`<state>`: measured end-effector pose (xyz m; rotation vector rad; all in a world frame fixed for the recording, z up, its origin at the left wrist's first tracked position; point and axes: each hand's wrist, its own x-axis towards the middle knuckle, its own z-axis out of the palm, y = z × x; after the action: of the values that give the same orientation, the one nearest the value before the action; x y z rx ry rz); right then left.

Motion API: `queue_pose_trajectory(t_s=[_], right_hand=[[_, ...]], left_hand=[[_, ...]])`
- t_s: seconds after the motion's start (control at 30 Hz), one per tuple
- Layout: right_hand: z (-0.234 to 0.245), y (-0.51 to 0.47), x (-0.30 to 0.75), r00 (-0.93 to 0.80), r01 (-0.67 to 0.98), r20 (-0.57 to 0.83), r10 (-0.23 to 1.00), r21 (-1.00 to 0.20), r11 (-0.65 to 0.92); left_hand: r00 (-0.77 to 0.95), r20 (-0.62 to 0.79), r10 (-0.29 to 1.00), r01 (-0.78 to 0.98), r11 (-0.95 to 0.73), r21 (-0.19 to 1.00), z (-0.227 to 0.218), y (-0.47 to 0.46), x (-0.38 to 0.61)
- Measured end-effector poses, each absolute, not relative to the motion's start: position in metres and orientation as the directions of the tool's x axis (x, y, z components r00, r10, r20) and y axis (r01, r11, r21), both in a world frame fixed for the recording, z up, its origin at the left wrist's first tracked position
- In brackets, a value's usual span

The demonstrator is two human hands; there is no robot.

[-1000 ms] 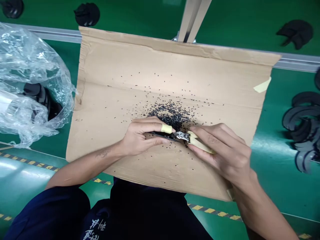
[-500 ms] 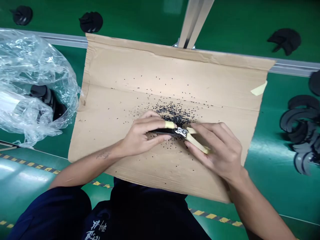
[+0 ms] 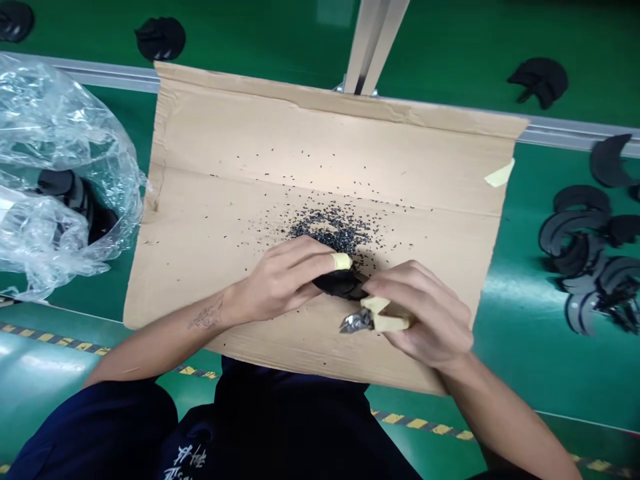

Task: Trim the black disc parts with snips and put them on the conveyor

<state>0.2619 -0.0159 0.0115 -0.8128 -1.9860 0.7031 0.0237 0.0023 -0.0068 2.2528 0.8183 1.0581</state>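
My left hand (image 3: 293,273) is closed on a curved black plastic part (image 3: 343,285), with yellow tape round one finger. In my right hand (image 3: 425,310) are side cutters (image 3: 363,321), their handles wrapped in yellowish tape and their metal jaws pointing left, just below the part. The right fingertips are at the part's right end; whether they press on it I cannot tell. Many tiny black clippings (image 3: 333,230) lie heaped and scattered beyond my hands on a cardboard sheet (image 3: 240,127).
A clear plastic bag (image 3: 65,153) with black parts inside lies at the left. Several curved black parts (image 3: 583,233) are piled at the right on the green surface (image 3: 525,367). Single black parts (image 3: 160,38) lie beyond the metal rail (image 3: 110,77). A metal post (image 3: 375,47) rises behind the cardboard.
The side cutters have come away from the black part, down toward me, and their jaws now point left. The part has turned in my left hand. The whole view has shifted slightly.
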Motion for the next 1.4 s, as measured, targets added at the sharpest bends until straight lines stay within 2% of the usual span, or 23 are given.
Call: queue_pose_trajectory(t_s=[0.1, 0.2, 0.33, 0.5, 0.7, 1.0, 1.27, 1.4], right_hand=[[0.016, -0.013, 0.265, -0.474, 0.191, 0.443, 0.761, -0.792, 0.580], [0.018, -0.005, 0.274, -0.408, 0.264, 0.371, 0.834, -0.827, 0.497], [0.012, 0.006, 0.287, -0.406, 0.515, 0.380, 0.831, -0.657, 0.551], [0.006, 0.007, 0.291, -0.517, 0.556, 0.411, 0.751, -0.506, 0.660], [0.005, 0.008, 0.291, -0.526, 0.561, 0.463, 0.714, -0.441, 0.700], [0.005, 0.006, 0.288, -0.548, 0.616, 0.470, 0.692, -0.333, 0.714], [0.005, 0.002, 0.286, -0.540, 0.632, 0.491, 0.683, -0.299, 0.715], [0.009, 0.000, 0.286, -0.543, 0.657, 0.458, 0.704, -0.290, 0.695]], left_hand=[[0.551, 0.489, 0.676, 0.354, -0.720, 0.597, -0.008, 0.002, 0.022], [0.518, 0.458, 0.722, 0.311, -0.658, 0.686, -0.009, 0.004, 0.020], [0.462, 0.428, 0.777, 0.239, -0.574, 0.783, -0.007, 0.007, 0.017], [0.446, 0.433, 0.783, 0.197, -0.558, 0.806, -0.008, 0.008, 0.017], [0.466, 0.419, 0.780, 0.185, -0.548, 0.816, -0.007, 0.007, 0.017], [0.479, 0.441, 0.759, 0.150, -0.566, 0.811, -0.005, 0.007, 0.018], [0.457, 0.439, 0.773, 0.154, -0.555, 0.817, -0.009, 0.005, 0.019], [0.431, 0.449, 0.783, 0.156, -0.555, 0.817, -0.010, 0.004, 0.019]])
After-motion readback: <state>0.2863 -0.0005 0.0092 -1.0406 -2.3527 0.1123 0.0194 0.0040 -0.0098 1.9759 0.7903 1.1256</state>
